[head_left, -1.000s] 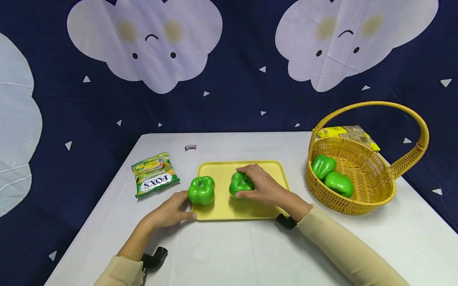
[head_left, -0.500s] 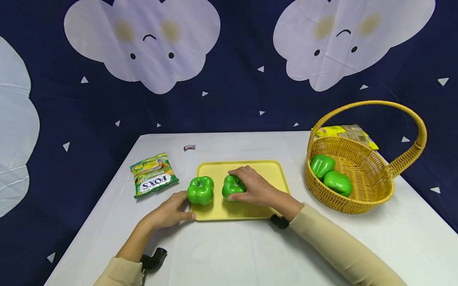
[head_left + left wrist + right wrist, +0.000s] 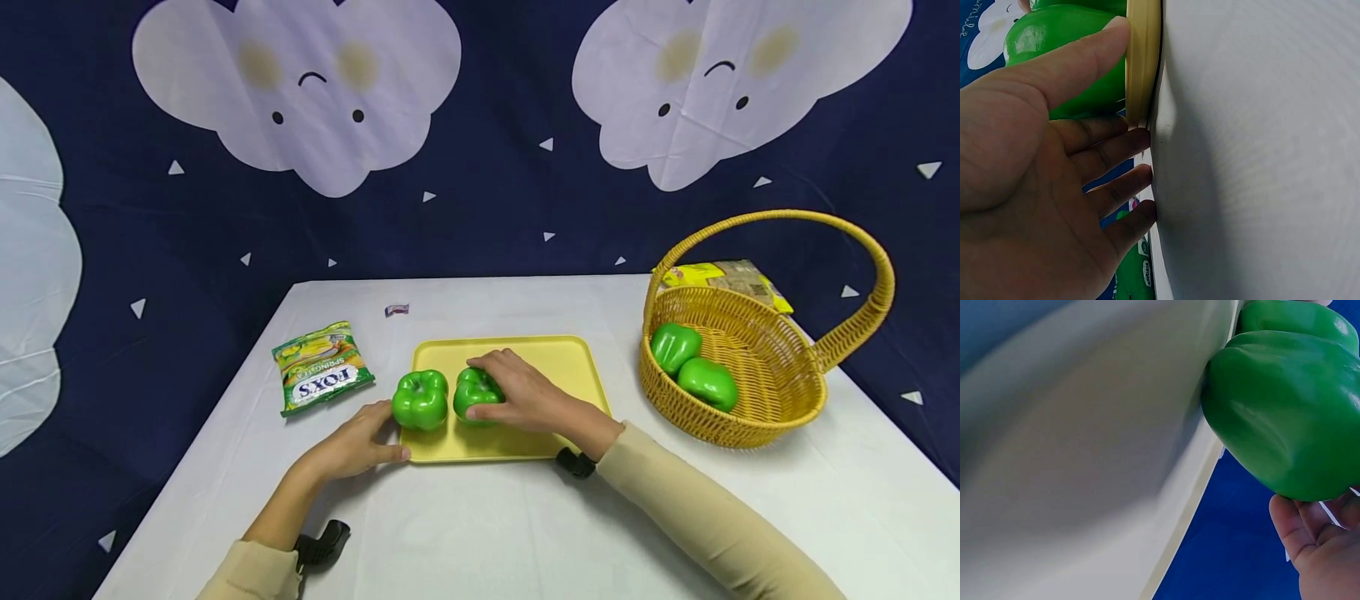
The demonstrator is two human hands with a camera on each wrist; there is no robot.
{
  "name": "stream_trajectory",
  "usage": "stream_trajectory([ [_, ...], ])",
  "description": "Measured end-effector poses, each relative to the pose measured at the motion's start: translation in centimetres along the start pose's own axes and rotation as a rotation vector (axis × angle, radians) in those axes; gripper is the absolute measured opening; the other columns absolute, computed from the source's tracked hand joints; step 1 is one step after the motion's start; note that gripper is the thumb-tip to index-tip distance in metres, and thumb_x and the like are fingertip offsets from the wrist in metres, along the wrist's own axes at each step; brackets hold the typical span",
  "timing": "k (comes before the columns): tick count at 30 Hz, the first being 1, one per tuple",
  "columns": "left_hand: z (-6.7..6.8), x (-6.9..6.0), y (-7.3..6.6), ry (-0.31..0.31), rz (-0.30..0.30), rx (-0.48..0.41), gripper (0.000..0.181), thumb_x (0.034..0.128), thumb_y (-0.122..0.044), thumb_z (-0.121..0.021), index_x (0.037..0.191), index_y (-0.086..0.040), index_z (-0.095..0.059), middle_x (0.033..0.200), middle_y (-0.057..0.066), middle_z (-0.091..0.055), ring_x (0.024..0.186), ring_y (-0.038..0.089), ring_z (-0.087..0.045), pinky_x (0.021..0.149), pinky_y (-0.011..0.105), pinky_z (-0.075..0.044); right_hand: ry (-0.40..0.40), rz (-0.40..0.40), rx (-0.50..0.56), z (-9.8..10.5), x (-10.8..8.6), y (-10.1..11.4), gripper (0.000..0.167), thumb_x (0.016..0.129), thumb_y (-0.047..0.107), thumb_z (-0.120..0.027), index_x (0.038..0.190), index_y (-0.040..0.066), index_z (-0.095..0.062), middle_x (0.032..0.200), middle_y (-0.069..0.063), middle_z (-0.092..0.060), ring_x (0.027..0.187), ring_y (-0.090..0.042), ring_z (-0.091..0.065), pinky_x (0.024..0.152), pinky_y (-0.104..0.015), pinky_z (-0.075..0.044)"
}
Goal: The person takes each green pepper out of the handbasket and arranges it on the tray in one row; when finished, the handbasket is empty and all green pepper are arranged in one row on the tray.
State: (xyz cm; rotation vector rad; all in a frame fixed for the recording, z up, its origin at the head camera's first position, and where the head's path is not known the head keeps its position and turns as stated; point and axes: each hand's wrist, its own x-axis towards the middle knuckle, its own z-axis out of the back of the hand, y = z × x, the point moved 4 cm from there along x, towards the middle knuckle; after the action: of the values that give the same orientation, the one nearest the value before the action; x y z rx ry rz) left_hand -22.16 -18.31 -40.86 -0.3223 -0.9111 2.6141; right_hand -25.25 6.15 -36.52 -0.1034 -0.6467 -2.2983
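My right hand (image 3: 525, 396) grips a glossy green bell pepper (image 3: 471, 398) that stands on the yellow tray (image 3: 547, 433), fingers over the far side and thumb on the near side. Just left of it, a second green bell pepper (image 3: 420, 402) stands upright at the tray's left end, a narrow gap between the two. Beside that end, my left hand (image 3: 352, 442) rests at the tray's near left corner. In the left wrist view, the thumb (image 3: 1085, 59) lies against the tray rim (image 3: 1141, 62), and the other fingers are extended, their tips down at the white tabletop.
A wicker basket (image 3: 738, 429) with a tall handle stands at the right, holding two green bell peppers (image 3: 707, 385). Behind it lies a yellow packet (image 3: 750, 281). A green FOX'S candy bag (image 3: 322, 367) lies left of the tray, and a small wrapped candy (image 3: 397, 309) lies farther back.
My right hand has shifted left across the tray with its bell pepper, narrowing the gap to the other pepper. The left hand has kept its place at the tray corner.
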Motion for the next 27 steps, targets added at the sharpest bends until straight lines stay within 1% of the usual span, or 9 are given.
stream_trajectory([
  [8, 0.01, -0.07, -0.1, -0.003, -0.014, 0.013, 0.074, 0.0795, -0.031, -0.073, 0.141, -0.005, -0.041, 0.144, 0.021, -0.042, 0.136, 0.043, -0.032, 0.113, 0.06, -0.023, -0.024, 0.025, -0.015, -0.19, 0.29, 0.1, 0.068, 0.082, 0.044, -0.069, 0.135, 0.01, -0.046, 0.126, -0.007, -0.054, 0.113, -0.019, -0.05, 0.092, -0.037, -0.048],
  [12, 0.05, -0.05, -0.11, -0.001, -0.011, 0.012, 0.076, 0.0796, -0.031, -0.073, 0.142, -0.005, -0.039, 0.146, 0.022, -0.04, 0.137, 0.043, -0.031, 0.113, 0.061, -0.023, -0.036, 0.043, -0.02, -0.16, 0.37, 0.25, 0.068, 0.081, 0.045, -0.07, 0.135, 0.009, -0.046, 0.126, -0.006, -0.054, 0.115, -0.019, -0.05, 0.094, -0.037, -0.048],
  [18, 0.13, -0.04, -0.11, 0.0, -0.001, 0.012, 0.077, 0.0794, -0.032, -0.073, 0.143, -0.005, -0.038, 0.146, 0.022, -0.039, 0.137, 0.044, -0.03, 0.113, 0.061, -0.022, -0.037, 0.037, -0.026, -0.08, 0.35, 0.21, 0.071, 0.08, 0.046, -0.07, 0.136, 0.01, -0.045, 0.129, -0.007, -0.052, 0.119, -0.02, -0.049, 0.098, -0.038, -0.048],
  [22, 0.15, -0.1, -0.14, -0.001, -0.007, 0.014, 0.075, 0.0797, -0.032, -0.073, 0.141, -0.004, -0.039, 0.145, 0.022, -0.041, 0.137, 0.044, -0.031, 0.113, 0.06, -0.023, -0.033, 0.032, -0.026, -0.08, 0.32, 0.12, 0.073, 0.08, 0.048, -0.07, 0.137, 0.01, -0.043, 0.132, -0.006, -0.049, 0.122, -0.021, -0.047, 0.101, -0.039, -0.047],
  [27, 0.17, -0.12, -0.23, -0.001, -0.016, 0.017, 0.075, 0.0798, -0.033, -0.072, 0.14, -0.003, -0.04, 0.144, 0.023, -0.042, 0.136, 0.045, -0.032, 0.113, 0.061, -0.023, -0.029, 0.041, -0.027, -0.09, 0.28, 0.1, 0.075, 0.08, 0.048, -0.07, 0.138, 0.01, -0.042, 0.132, -0.006, -0.048, 0.121, -0.02, -0.047, 0.1, -0.038, -0.047],
])
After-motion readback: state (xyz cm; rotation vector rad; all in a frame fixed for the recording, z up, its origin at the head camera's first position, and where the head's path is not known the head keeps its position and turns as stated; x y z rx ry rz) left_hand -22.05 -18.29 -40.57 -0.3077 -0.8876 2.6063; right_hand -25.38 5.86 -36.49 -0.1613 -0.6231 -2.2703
